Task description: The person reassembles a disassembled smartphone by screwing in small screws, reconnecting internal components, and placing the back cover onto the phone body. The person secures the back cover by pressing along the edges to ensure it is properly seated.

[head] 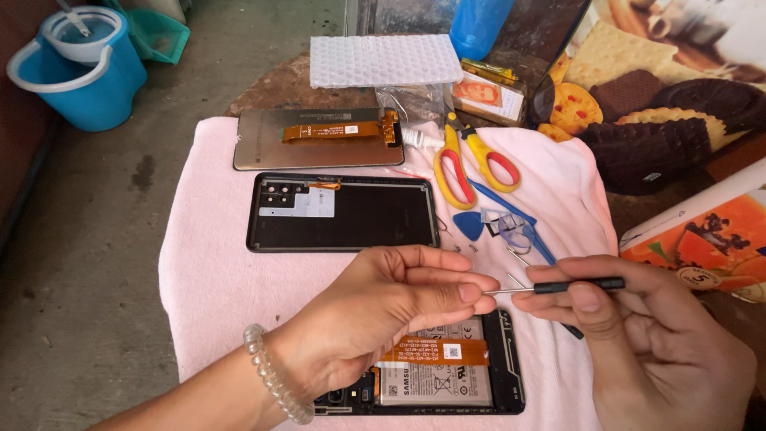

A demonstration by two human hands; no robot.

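Right now the right hand (638, 335) pinches a thin black-handled metal screwdriver (558, 286), and the tool lies almost flat, its long line running side to side. Its silver tip points left, straight at the fingertips (471, 294) of the left hand (375, 319). Those fingers are pressed together at the tip, as if nipping something tiny, but I cannot tell what is between them. Both hands meet just above the open black phone with its grey battery and orange ribbon cable (447, 375), which lies below them on the soft pink cloth (207, 271). The left hand is the nearer one to the phone. Farther back lie a black plastic back cover (375, 211) and yellow-and-red scissors (471, 164).
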